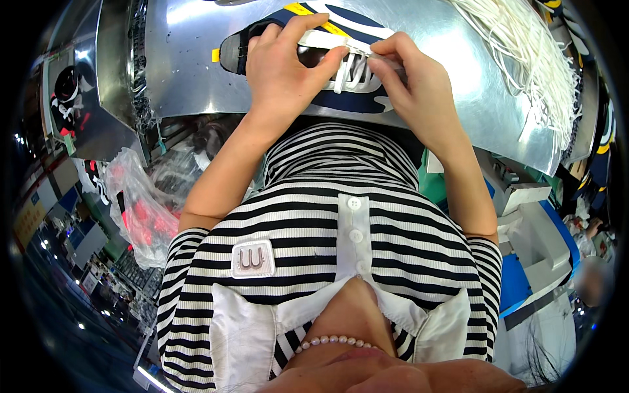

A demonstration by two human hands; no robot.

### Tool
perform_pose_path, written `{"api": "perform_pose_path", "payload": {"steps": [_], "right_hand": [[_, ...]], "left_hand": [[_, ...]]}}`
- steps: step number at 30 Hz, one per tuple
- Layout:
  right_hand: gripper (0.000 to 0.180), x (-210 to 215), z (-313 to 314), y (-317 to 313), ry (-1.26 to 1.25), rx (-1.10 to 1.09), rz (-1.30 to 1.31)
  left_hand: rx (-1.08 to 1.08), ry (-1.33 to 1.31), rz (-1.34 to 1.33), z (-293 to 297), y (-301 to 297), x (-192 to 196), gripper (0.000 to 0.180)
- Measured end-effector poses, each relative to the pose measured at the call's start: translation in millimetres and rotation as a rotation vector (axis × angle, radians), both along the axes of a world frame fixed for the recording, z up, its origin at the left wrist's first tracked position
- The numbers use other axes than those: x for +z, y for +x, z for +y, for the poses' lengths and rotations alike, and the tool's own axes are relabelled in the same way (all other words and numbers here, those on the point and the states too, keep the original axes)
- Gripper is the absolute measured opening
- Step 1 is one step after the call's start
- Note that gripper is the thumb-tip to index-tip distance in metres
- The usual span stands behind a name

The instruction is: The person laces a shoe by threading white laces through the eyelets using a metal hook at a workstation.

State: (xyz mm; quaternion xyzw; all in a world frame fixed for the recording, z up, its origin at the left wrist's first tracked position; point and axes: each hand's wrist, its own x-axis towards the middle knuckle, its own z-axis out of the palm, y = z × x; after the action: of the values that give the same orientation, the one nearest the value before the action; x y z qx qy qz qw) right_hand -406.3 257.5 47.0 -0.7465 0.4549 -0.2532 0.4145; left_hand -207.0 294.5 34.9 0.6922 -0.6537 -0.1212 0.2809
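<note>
In the head view, a navy shoe point(327, 100) lies on my shiny metal table point(190, 75) at the upper middle of the frame, its grey-edged end pointing left and its white lacing point(356, 77) towards the right. My left hand point(278, 73) lies over the left part of the shoe, forefinger and thumb spread well apart, the forefinger reaching to a yellow strip point(335, 29) and the thumb near the laces; I cannot tell whether it grips anything. My right hand point(422, 82) comes in from the right, thumb and forefinger pinched together on a white lace at the right of the shoe's opening.

A big heap of loose white laces point(527, 65) spreads over the table at the upper right. At the left of the frame, below the table's edge, hangs a clear plastic bag point(144, 203) with something red in it. Grey and blue bins point(540, 239) stand at the lower right, and beyond them, at the far right edge, is a blurred person point(593, 278). My black-and-white striped shirt point(301, 226) fills the lower middle.
</note>
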Motion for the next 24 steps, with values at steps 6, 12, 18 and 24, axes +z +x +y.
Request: {"api": "perform_pose_path", "payload": {"steps": [6,12,18,24], "right_hand": [[0.016,-2.6,-8.1,3.3,-0.233,0.104,0.152],[0.026,-5.1,-11.4,41.3,-0.3,0.173,0.449],[0.023,5.7,-20.1,-3.4,-0.265,0.048,0.178],[0.017,-32.3,-2.2,10.6,-0.257,-0.249,-0.007]], "left_hand": [[-0.053,-0.043,-0.01,3.2,-0.8,2.3,0.047],[-0.145,-0.14,0.09,7.8,-9.2,-0.8,0.04],[-0.075,0.086,0.633,6.6,-4.1,4.8,0.047],[0.052,-0.062,0.507,-8.9,-19.8,-4.4,0.048]]}}
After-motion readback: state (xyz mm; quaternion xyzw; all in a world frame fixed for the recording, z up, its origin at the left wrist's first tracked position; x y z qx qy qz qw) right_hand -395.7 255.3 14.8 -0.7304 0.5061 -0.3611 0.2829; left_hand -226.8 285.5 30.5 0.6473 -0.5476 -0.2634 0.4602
